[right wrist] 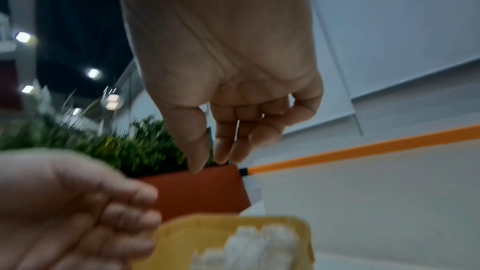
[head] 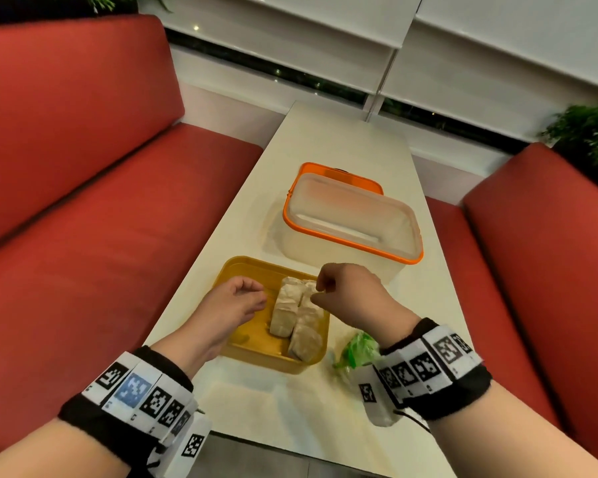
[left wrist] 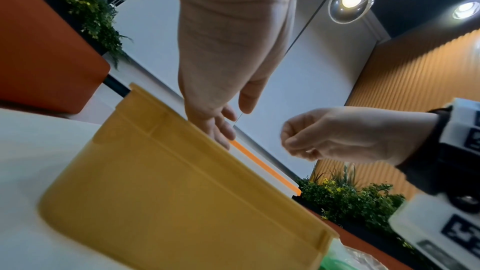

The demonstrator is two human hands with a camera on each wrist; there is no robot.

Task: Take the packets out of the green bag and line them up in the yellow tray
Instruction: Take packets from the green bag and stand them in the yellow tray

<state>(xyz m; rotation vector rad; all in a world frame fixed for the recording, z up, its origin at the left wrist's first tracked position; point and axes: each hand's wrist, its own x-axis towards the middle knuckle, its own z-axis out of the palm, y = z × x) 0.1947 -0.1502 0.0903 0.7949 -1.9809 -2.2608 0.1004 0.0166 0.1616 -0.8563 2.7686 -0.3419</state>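
Note:
The yellow tray (head: 246, 334) sits on the table in front of me. Beige packets (head: 285, 312) lie side by side in its right half and show blurred in the right wrist view (right wrist: 259, 241). My left hand (head: 256, 294) hovers over the tray's bare left half with loosely curled fingers and holds nothing. My right hand (head: 320, 293) hangs just above the packets' far ends; its thumb and fingers (right wrist: 223, 151) droop with nothing between them. The crumpled green bag (head: 354, 350) lies on the table right of the tray, partly behind my right wrist.
A clear box with an orange rim (head: 342, 241) stands just beyond the tray. The narrow white table (head: 325, 143) runs away from me between two red sofas (head: 83, 201). Plants (head: 587, 132) stand at the far right.

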